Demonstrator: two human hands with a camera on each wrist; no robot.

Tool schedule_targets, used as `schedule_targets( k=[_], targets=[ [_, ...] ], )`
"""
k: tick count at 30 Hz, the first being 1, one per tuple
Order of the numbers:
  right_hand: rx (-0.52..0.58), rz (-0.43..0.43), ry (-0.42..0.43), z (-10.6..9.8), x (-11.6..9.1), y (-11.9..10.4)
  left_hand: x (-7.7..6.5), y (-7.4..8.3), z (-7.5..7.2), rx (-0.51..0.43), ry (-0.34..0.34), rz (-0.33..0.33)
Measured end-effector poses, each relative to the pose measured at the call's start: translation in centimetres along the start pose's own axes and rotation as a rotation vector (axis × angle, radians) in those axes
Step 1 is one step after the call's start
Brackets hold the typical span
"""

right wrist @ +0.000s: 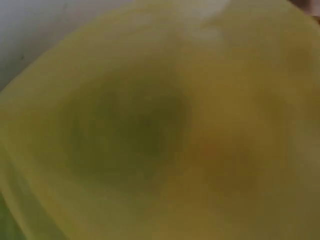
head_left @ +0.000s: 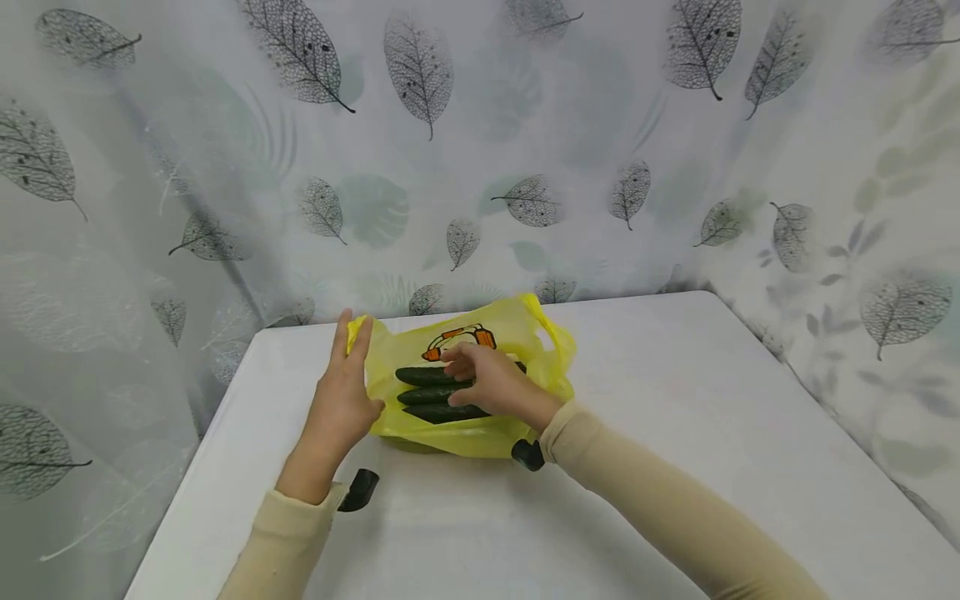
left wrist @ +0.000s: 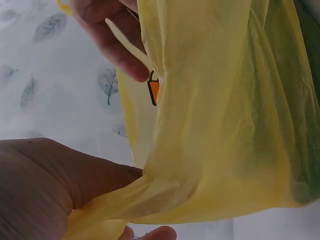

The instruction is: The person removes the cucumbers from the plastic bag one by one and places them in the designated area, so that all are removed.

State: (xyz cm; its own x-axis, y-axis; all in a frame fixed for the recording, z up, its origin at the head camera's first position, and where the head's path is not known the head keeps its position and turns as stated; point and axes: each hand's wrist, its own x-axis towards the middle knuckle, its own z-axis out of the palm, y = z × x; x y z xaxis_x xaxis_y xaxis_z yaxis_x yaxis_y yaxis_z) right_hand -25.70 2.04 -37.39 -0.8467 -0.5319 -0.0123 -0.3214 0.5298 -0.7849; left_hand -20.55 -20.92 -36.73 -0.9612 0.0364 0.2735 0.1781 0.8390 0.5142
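Note:
A yellow plastic bag [head_left: 450, 442] lies on its side with its mouth facing the head camera. Inside it, dark green cucumbers [head_left: 423, 396] lie side by side. My left hand [head_left: 345, 400] is at the bag's left edge; in the left wrist view its thumb [left wrist: 100, 177] presses the plastic, with fingertips below the bag. Over the cucumbers in the mouth is my right hand [head_left: 495, 383], fingers loosely bent and apart from the thumb, nothing visibly gripped. Whether it touches a cucumber is hard to tell. Blurred yellow plastic [right wrist: 215, 165] fills the right wrist view.
The bag rests on a white table [head_left: 675, 500]. Behind it hangs a leaf-patterned curtain [head_left: 480, 167], close to the table's back edge. A loop handle [head_left: 555, 337] sticks up at the bag's right. Small black wrist devices [head_left: 360, 490] are by both sleeves.

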Motion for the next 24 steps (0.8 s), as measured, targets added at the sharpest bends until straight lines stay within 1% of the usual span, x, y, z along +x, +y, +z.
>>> schedule_targets(
  k=[2,5,8,11,16,24],
  targets=[
    [-0.024,0.01,-0.023,0.4,0.1,0.6,0.0,0.1,0.1,-0.005,-0.008,0.001],
    [-0.028,0.015,-0.053,0.9,0.3,1.4,-0.1,0.1,0.2,-0.008,-0.017,0.006],
    [-0.037,0.038,-0.086,1.3,0.4,2.1,-0.1,0.1,0.2,-0.018,-0.026,0.014],
    [-0.083,0.06,-0.111,1.7,0.4,2.7,-0.1,0.0,0.2,-0.026,-0.024,0.025],
    [-0.149,0.052,-0.121,2.1,0.2,3.4,-0.2,0.1,0.1,-0.038,-0.03,0.026],
    [-0.161,0.04,-0.13,2.4,-0.3,3.4,-0.2,0.1,0.2,-0.051,-0.044,0.014]
  ],
)
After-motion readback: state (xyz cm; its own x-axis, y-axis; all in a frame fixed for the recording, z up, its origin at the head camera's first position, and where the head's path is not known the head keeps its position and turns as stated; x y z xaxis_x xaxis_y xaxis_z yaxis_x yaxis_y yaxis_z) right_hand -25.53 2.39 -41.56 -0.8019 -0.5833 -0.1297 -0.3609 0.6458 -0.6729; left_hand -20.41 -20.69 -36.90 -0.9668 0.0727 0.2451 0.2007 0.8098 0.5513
